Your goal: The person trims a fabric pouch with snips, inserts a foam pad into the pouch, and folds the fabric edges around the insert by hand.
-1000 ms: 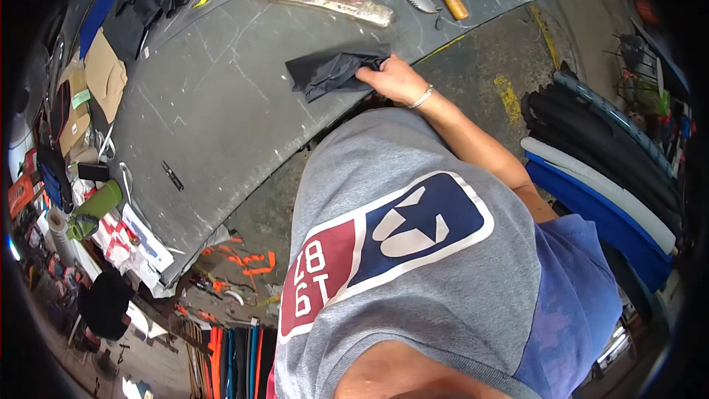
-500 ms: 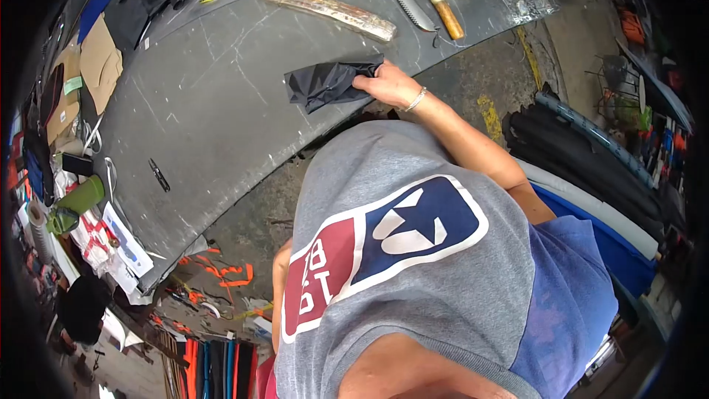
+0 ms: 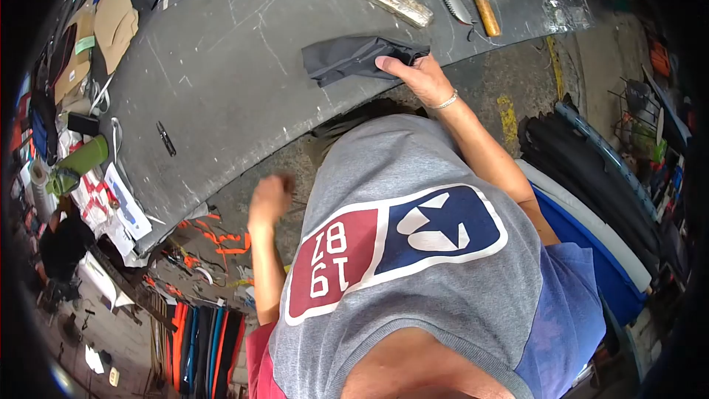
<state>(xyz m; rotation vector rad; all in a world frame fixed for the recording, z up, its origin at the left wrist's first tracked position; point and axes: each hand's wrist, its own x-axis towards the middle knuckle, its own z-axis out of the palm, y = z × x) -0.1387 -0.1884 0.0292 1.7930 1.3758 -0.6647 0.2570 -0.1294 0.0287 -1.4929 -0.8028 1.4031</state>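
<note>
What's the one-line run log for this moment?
right hand: gripping black cloth | cloth: over table, near its edge | left hand: in front of shirt's side, off table, blurred, grip unclear

A scuffed gray counter (image 3: pixel 236 96) spreads leftward from the right fingers (image 3: pixel 394 66). To their right lies stained floor (image 3: pixel 476 77) with worn yellow markings (image 3: pixel 507 118); farther that way sit black, white and blue rolls (image 3: pixel 583 166).

At lower centre, a grey T-shirt (image 3: pixel 443 303) is worn, printed with a white-bordered red-and-navy badge (image 3: pixel 391 250) bearing white numerals. A blue sleeve (image 3: pixel 570 310) is seen at lower right, a red sleeve (image 3: pixel 264 362) at lower left; a pale bracelet (image 3: pixel 445 101) is worn by the right hand (image 3: pixel 425 78).
</note>
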